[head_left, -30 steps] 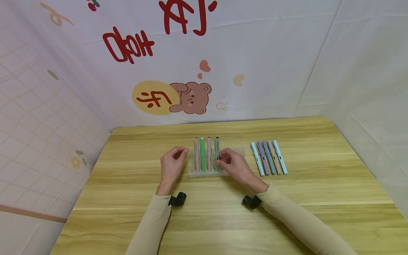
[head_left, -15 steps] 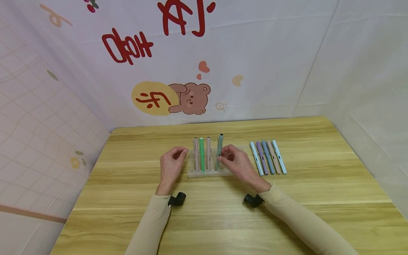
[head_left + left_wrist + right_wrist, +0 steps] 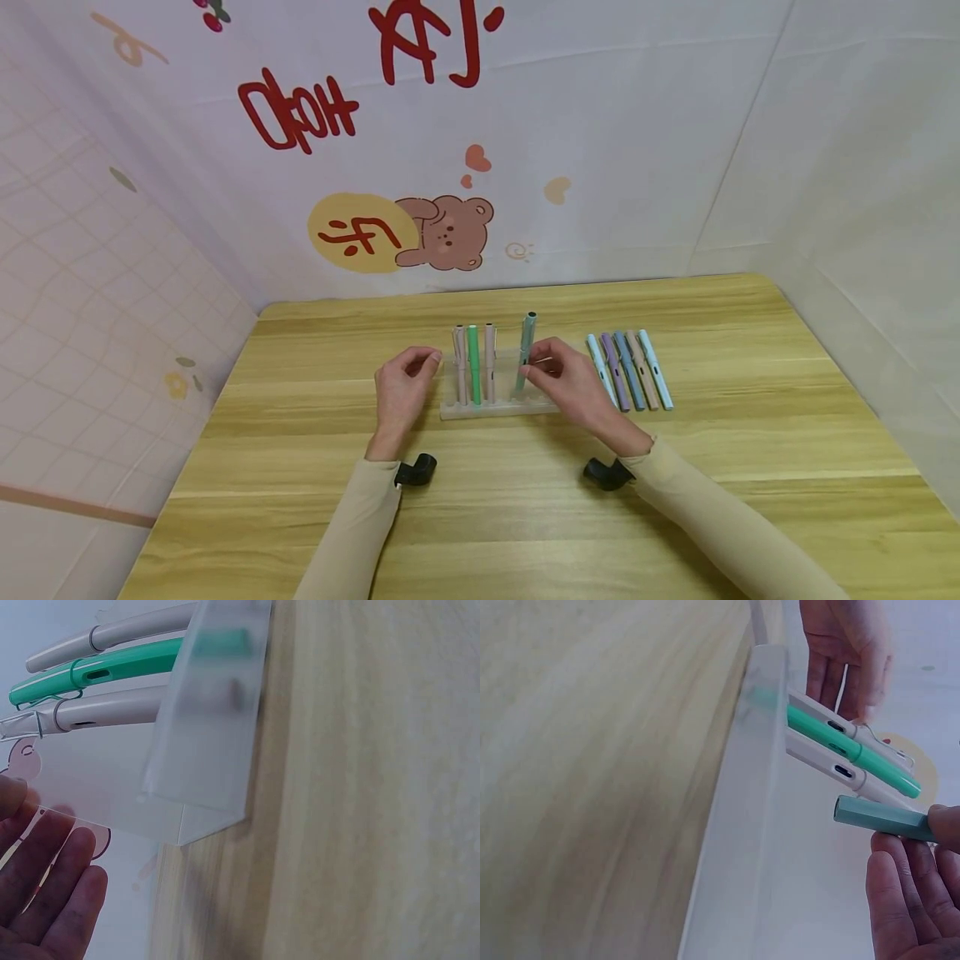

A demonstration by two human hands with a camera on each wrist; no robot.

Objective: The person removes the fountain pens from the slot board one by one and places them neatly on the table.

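A frosted clear pen stand [image 3: 495, 409] holds three upright pens: a bright green pen [image 3: 474, 365] between two pale pinkish-grey ones. At its left end my left hand [image 3: 405, 387] pinches the edge of the back panel [image 3: 97, 776] between thumb and fingers. My right hand [image 3: 570, 379] pinches a grey-green pen [image 3: 527, 342] by its barrel, cap upward and slightly tilted. In the right wrist view, that pen's lower end [image 3: 847, 810] shows free of the stand's front ledge [image 3: 739, 787], beside the nearest pale pen [image 3: 832, 766].
To the right of the stand, several capped pens lie side by side on the wooden table [image 3: 495, 517]: light blue, purple [image 3: 617, 372], slate blue, beige and another light blue [image 3: 656, 371]. A printed white cloth [image 3: 622, 125] hangs behind the table.
My right hand has drawn the grey-green pen up out of its slot and moved it to the right. The left hand stays at the stand's edge.
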